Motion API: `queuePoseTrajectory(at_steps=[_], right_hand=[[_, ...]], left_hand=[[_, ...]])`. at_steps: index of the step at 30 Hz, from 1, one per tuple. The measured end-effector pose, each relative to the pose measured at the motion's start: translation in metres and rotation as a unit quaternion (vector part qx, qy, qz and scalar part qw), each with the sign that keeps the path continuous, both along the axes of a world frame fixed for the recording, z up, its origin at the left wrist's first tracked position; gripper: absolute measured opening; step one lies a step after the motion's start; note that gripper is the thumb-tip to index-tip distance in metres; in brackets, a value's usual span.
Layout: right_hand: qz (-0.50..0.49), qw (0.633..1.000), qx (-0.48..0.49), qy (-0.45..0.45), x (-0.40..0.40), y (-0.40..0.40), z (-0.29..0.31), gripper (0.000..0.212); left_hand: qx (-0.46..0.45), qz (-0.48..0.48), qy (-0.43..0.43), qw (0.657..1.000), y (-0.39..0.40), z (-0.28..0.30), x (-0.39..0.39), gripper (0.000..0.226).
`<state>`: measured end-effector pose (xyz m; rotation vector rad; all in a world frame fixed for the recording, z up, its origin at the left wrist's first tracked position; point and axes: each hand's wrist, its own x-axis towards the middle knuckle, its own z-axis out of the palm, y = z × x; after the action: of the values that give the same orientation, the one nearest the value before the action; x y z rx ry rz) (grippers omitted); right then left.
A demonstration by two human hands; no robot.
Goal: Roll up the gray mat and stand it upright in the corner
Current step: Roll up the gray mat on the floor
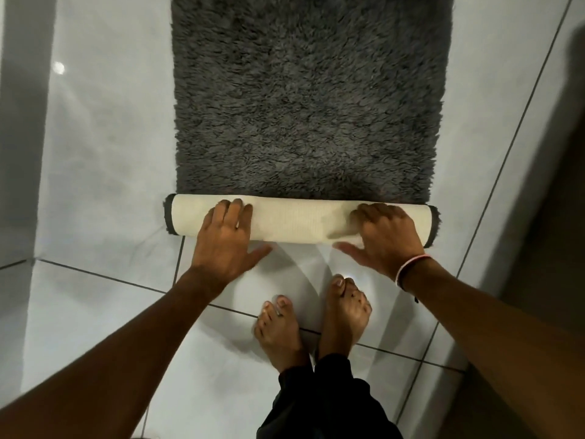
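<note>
The gray shaggy mat (310,96) lies flat on the white tiled floor and stretches away from me. Its near end is wound into a short roll (297,220) that shows the cream backing, with dark pile sticking out at both ends. My left hand (226,239) lies flat on the left part of the roll, fingers together on top and thumb out on the floor side. My right hand (384,236) presses on the right part of the roll, fingers curled over it and thumb spread toward the middle. A pink band circles the right wrist.
My two bare feet (313,321) stand on the tiles just behind the roll. A pale wall (22,122) rises along the left. A dark wall or door (557,185) with a pale skirting runs along the right.
</note>
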<state>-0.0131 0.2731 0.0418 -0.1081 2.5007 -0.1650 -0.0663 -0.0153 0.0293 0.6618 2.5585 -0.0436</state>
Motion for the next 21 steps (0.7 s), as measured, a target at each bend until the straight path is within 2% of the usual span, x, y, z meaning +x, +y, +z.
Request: queuePoseTrajectory(at_steps=[2, 3, 4, 7, 10, 13, 17, 19, 21], right_hand=[[0.02, 0.998, 0.041, -0.039, 0.011, -0.007, -0.007, 0.085], [0.03, 0.997, 0.062, -0.041, 0.014, -0.01, -0.014, 0.091], [0.03, 0.997, 0.074, -0.025, 0.016, -0.013, -0.019, 0.09], [0.009, 0.995, 0.088, 0.047, 0.013, -0.02, -0.03, 0.07], [0.008, 0.997, 0.065, 0.047, 0.021, -0.021, -0.027, 0.062], [0.014, 0.999, 0.033, 0.001, 0.038, -0.016, -0.015, 0.059], [0.016, 0.99, 0.008, -0.137, 0.061, -0.016, -0.006, 0.053], [0.019, 0.988, 0.008, -0.155, 0.057, -0.015, -0.003, 0.051], [0.018, 0.991, 0.024, -0.129, 0.043, -0.008, 0.0, 0.057]], left_hand=[[-0.056, -0.042, -0.03, 0.997, -0.005, -0.005, 0.003, 0.099], [-0.072, -0.053, -0.028, 0.996, -0.004, -0.009, 0.003, 0.098], [-0.079, -0.054, -0.018, 0.995, -0.002, -0.012, 0.0, 0.093], [-0.08, -0.05, 0.013, 0.995, 0.007, -0.017, -0.007, 0.079], [-0.063, -0.04, -0.014, 0.997, 0.005, -0.01, 0.0, 0.066], [-0.064, -0.013, -0.08, 0.995, 0.005, 0.006, 0.016, 0.06], [-0.101, 0.004, -0.203, 0.974, 0.005, 0.017, 0.042, 0.058], [-0.113, 0.002, -0.227, 0.967, 0.007, 0.02, 0.036, 0.057], [-0.126, 0.015, -0.241, 0.962, 0.01, 0.022, 0.016, 0.058]])
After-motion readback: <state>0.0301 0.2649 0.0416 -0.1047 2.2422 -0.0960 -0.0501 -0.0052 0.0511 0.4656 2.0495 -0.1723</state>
